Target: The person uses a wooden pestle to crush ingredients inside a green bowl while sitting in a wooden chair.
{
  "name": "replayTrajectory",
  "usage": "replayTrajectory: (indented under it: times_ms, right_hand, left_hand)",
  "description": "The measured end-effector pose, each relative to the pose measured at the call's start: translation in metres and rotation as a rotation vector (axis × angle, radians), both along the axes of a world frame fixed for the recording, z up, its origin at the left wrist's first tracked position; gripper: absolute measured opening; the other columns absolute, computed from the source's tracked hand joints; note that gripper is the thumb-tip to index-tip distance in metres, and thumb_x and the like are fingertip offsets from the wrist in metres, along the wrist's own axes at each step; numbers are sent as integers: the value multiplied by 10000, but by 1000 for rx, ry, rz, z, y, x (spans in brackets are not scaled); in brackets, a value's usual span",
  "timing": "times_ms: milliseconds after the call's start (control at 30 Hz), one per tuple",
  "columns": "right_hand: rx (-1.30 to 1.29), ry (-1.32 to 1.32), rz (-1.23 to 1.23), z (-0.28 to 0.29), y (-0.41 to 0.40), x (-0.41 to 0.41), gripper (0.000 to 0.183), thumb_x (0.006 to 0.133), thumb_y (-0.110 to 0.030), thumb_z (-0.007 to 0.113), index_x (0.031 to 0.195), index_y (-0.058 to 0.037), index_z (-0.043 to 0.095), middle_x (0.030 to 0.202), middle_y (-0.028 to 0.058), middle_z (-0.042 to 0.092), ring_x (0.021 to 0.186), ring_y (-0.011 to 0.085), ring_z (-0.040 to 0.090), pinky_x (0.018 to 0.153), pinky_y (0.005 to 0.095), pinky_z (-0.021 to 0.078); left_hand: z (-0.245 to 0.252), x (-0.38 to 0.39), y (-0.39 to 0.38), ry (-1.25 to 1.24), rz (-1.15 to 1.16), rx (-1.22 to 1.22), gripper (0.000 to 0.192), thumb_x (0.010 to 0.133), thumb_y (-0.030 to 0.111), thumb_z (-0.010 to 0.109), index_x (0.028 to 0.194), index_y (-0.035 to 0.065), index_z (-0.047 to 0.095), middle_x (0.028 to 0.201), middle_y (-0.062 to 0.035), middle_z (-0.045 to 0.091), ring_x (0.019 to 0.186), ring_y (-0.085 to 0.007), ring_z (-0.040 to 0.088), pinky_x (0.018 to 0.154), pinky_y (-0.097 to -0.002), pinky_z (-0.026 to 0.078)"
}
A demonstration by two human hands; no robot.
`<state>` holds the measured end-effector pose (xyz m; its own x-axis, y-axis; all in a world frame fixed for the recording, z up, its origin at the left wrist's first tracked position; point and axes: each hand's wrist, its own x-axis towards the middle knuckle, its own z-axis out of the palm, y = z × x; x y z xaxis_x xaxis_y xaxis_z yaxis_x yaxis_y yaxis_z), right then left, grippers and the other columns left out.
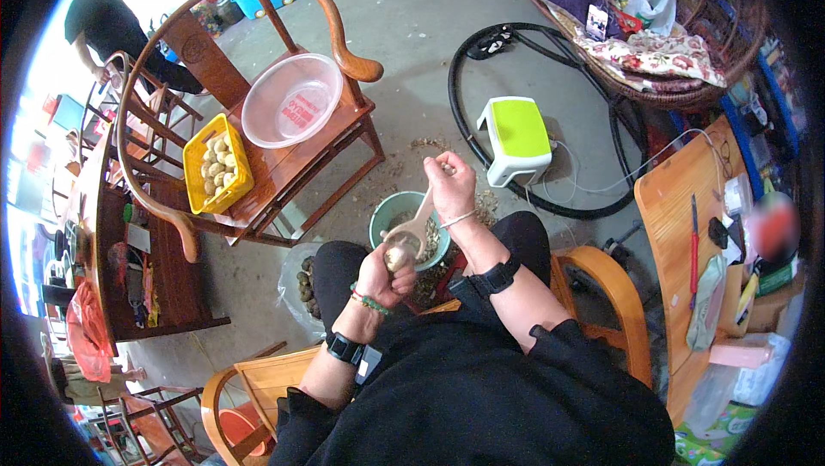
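Observation:
My left hand (380,279) is closed around a pale, round root vegetable (398,258), perhaps a potato. In my right hand (452,187) is the handle of a pale spoon-shaped tool (417,226). The wide end of this tool meets the top of the vegetable; its exact shape is partly hidden. Both hands are over a light green bucket (376,224) between my knees, with peelings inside. On the floor by my left knee, a clear plastic bag (290,285) holds several dark, round, unpeeled pieces (305,282).
A wooden armchair (283,172) ahead on the left bears a yellow basket (240,198) of pale round vegetables and a translucent basin (293,101). A green-and-white stool (515,131) stands beside a black hose (456,92). At right is a cluttered wooden table (670,208). A person (113,21) stands far left.

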<state>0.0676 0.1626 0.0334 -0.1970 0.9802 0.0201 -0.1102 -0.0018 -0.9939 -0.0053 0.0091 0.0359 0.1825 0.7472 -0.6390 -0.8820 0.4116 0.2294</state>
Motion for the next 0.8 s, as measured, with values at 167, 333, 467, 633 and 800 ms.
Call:
replayTrajectory:
  times_ms: [167,333,467,633,800]
  right_hand:
    - [330,-384,-160,-19,24,8,162,688,-136,627,633,-21,529,508,31,511,499,89,483,484,268,409]
    - [49,-65,-64,2,16,10,164,711,-126,618,622,-20,531,534,-6,515,505,58,461,461,236,376]
    - [57,-128,17,5,1,1,160,710,-142,614,631,-21,544,541,7,536,512,65,480,468,252,391]
    - [234,-410,-152,-14,24,16,154,700,-126,611,625,-15,534,546,7,539,509,62,479,466,249,392]
    - [-2,-21,-16,15,8,11,133,713,-96,589,621,-19,531,539,-7,517,511,41,458,454,222,364]
  left_hand:
    - [-6,4,-5,50,-52,195,287,861,279,324,658,98,413,489,-9,290,366,-105,247,328,-233,189]
    - [-6,1,-2,271,8,33,295,852,274,331,614,112,391,473,10,312,356,-110,250,336,-246,193]
    - [-3,5,0,409,70,20,297,853,262,334,610,106,407,470,4,326,350,-111,260,335,-249,197]
    - [-5,7,-2,607,29,69,312,862,257,356,636,70,463,479,-27,403,341,-130,333,330,-262,239]
    - [-8,3,0,670,147,56,239,849,209,372,758,52,529,559,3,452,354,-91,316,332,-235,229]
